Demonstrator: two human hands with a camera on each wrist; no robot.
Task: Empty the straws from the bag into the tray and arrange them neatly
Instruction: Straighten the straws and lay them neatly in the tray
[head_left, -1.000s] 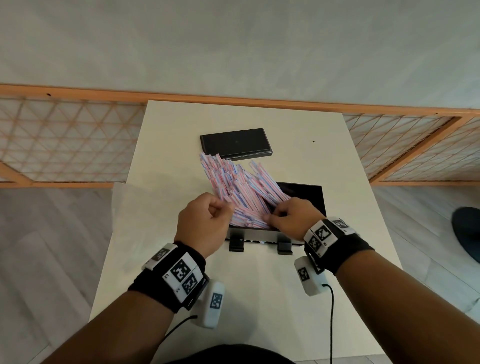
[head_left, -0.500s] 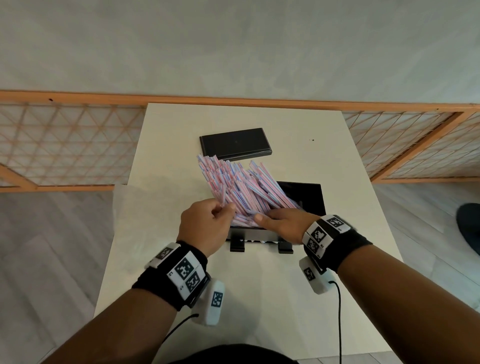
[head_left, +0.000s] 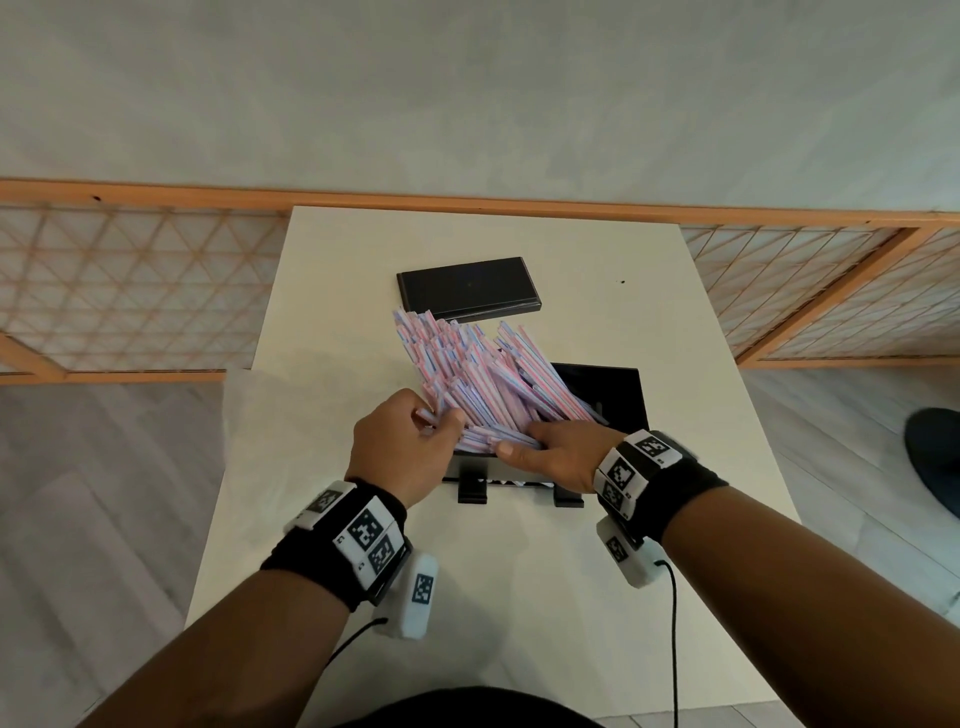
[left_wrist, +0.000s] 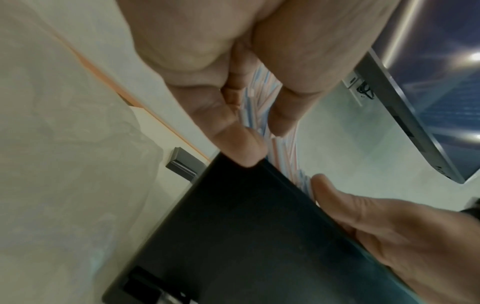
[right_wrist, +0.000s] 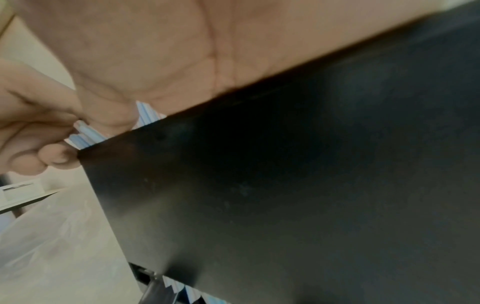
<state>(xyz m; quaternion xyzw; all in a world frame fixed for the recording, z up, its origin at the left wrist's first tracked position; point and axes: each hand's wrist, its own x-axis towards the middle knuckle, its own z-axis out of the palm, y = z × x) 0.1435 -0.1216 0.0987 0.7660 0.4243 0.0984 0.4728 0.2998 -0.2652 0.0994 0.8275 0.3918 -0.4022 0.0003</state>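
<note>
Pink-and-blue straws (head_left: 483, 379) fan from your black tray (head_left: 618, 395) toward 11 o'clock. Your left hand (head_left: 400, 452) pinches several ends; your right hand (head_left: 561, 457) lies flat, fingers straight, on the heap.

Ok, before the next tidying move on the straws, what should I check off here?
1. Straws out of the bag: ok, the clear bag lies flat on the table's left.
2. Straws inside the tray: not ok, the far ends fan out past its left and far rims.
3. Straws parallel: not ok, they splay and cross.
4. Left hand gripping straws: ok, fingers curl round near ends.
5. Right hand steadying the pile: ok, flat fingers press on it.
6. Lid clear of straws: cannot tell, the tips reach its near edge.
</note>
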